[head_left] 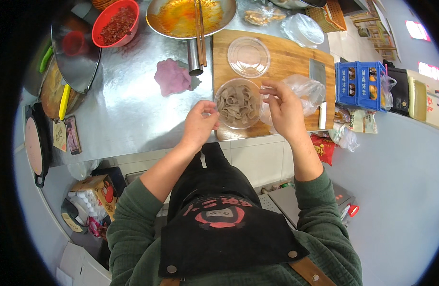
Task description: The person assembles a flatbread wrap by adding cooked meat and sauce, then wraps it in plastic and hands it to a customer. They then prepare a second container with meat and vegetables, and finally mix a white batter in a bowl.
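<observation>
- Left hand [200, 124]: at the near-left edge of the brown wooden cutting board [286, 59], fingers curled and narrow, tips by the tub's rim, perhaps to steady it; I cannot tell whether they grip.
- Right hand [287, 112]: above the board, fingers bent and slightly parted by the tub's other side; whether they pinch any plastic film, I cannot tell.
- Round clear plastic tub [239, 127]: on the board's near-left part, between both hands, holding flat greyish-brown strips [238, 102]; within easy reach.
- Crumpled clear plastic bag [309, 93]: on the board's right half, partly behind the right hand.
- Crumpled pink cloth [172, 77]: left of the board, probably handy for wiping.
- Round clear plastic lid [248, 57]: on the board, beyond the tub, seemingly set aside to leave it open.
- Orange-stained metal pan [223, 24]: beyond the board's far-left corner, brown wooden chopsticks [200, 33] laid across it.
</observation>
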{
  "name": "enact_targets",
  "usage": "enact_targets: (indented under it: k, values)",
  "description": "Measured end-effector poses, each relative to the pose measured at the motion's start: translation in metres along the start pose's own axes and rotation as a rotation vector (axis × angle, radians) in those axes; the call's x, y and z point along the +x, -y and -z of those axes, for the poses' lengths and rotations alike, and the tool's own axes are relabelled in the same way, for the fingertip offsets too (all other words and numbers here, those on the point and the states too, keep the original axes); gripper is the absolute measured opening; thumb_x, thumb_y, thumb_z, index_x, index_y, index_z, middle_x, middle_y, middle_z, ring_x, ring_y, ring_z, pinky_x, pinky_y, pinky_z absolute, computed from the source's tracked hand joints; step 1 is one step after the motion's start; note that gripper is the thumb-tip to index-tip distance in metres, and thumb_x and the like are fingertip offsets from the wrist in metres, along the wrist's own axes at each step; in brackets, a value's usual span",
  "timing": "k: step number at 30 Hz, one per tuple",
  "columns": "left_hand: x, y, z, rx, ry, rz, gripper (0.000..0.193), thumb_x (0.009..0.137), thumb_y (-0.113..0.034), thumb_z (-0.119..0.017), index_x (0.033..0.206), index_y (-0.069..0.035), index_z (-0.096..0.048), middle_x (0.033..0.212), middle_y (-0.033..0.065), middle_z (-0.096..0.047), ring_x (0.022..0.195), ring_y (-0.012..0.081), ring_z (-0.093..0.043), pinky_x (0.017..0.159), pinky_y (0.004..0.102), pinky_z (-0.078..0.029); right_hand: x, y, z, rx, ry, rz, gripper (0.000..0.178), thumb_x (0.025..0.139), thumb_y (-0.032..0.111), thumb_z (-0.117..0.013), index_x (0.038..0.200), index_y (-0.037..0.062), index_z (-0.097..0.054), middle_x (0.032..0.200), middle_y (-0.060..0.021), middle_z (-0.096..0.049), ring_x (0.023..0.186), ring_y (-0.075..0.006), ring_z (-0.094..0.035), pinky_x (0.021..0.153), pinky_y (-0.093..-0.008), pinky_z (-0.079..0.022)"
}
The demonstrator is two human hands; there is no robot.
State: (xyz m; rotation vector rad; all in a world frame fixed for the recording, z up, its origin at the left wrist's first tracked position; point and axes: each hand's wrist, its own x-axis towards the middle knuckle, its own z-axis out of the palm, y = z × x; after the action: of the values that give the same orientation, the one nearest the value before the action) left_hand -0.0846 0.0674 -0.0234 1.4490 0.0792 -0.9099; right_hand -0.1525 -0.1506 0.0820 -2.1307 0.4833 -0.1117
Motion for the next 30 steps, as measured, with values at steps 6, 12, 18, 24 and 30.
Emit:
enact_targets:
  k: [6,12,18,24,30]
  values:
    - [-0.001,0.001,-0.001,-0.076,0.021,0.045,0.018,0.095,-0.003,-0.062,0.112,0.002,-0.056,0.095,0.0098,-0.062,0.068,0.0161,-0.065,0.06,0.0284,-0.055,0.012,-0.024,-0.046,-0.414,0.156,0.204,0.047,0.079,0.004,-0.071,0.126,0.0044,-0.061,0.125,-0.02,-0.061,0.119,-0.0376,-0.059,0.095,-0.045,-0.053]
    - [-0.002,0.0,-0.004,-0.147,0.026,0.063,0.015,0.096,-0.003,-0.059,0.11,0.003,-0.054,0.092,0.0102,-0.061,0.068,0.0172,-0.066,0.06,0.0289,-0.056,0.013,-0.032,-0.081,-0.681,0.313,0.148,0.057,0.069,0.005,-0.077,0.124,0.0097,-0.063,0.13,-0.0169,-0.055,0.123,-0.0398,-0.053,0.097,-0.0457,-0.051]
    - [-0.002,-0.003,-0.003,-0.175,0.029,0.061,0.015,0.096,-0.003,-0.059,0.109,0.003,-0.054,0.089,0.01,-0.06,0.068,0.0174,-0.066,0.06,0.0291,-0.056,0.018,-0.027,-0.069,-0.526,0.178,0.217,0.045,0.066,0.003,-0.075,0.109,0.0089,-0.066,0.115,-0.016,-0.061,0.107,-0.0374,-0.061,0.088,-0.0441,-0.054]
    - [-0.002,-0.002,-0.001,-0.159,0.031,0.065,0.017,0.096,-0.004,-0.059,0.111,0.003,-0.054,0.09,0.0102,-0.061,0.067,0.0174,-0.066,0.06,0.0287,-0.056,-0.005,0.006,-0.024,-0.354,0.042,0.19,0.039,0.066,-0.003,-0.07,0.103,0.0073,-0.064,0.111,-0.0146,-0.06,0.099,-0.0367,-0.062,0.081,-0.0428,-0.054]
    - [-0.002,-0.002,-0.001,-0.142,0.035,0.076,0.017,0.096,-0.003,-0.059,0.111,0.003,-0.055,0.09,0.01,-0.062,0.068,0.017,-0.067,0.06,0.0283,-0.056,-0.011,0.026,-0.013,-0.255,0.049,0.158,0.039,0.068,-0.005,-0.068,0.105,0.0077,-0.063,0.112,-0.0139,-0.057,0.098,-0.0356,-0.062,0.08,-0.0406,-0.054]
